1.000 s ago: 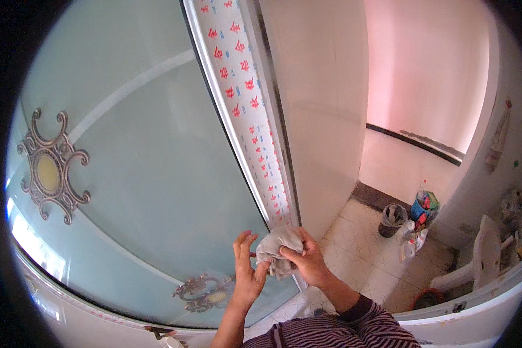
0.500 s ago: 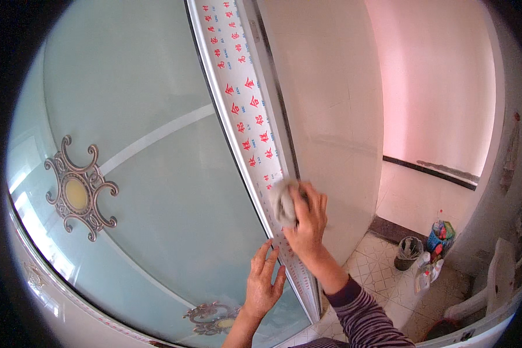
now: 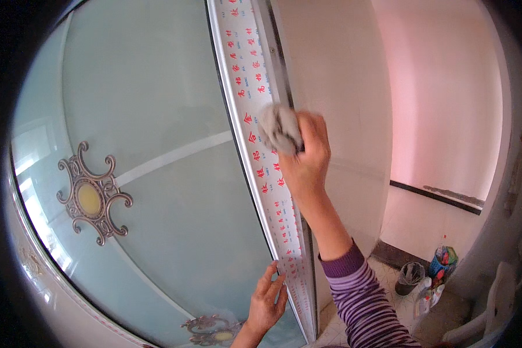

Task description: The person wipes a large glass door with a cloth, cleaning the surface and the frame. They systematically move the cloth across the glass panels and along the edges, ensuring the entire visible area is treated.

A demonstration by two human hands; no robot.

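Note:
A bunched grey cloth (image 3: 281, 129) is gripped in my right hand (image 3: 312, 148), pressed against the long door frame (image 3: 268, 174). Printed protective film covers this metal frame, which runs from the top of the view down to the lower middle. My right arm is stretched forward in a purple striped sleeve. Lower down, my left hand (image 3: 267, 304) has its fingers extended, the tips at the frame's edge beside the glass; it holds nothing. The frosted glass panel (image 3: 174, 191) fills the left, with an ornate metal decoration (image 3: 93, 194) around a yellow oval.
A second decoration (image 3: 214, 332) shows low on the glass. Right of the frame stands a pale panel (image 3: 336, 116). On the tiled floor at lower right are a dark bin with a plastic liner (image 3: 410, 277), a blue basket (image 3: 442, 265) and several bottles (image 3: 428, 298).
My right hand with the cloth has moved up along the frame, and the arm reaches farther. My left hand stays near the frame's edge. The view has shifted slightly.

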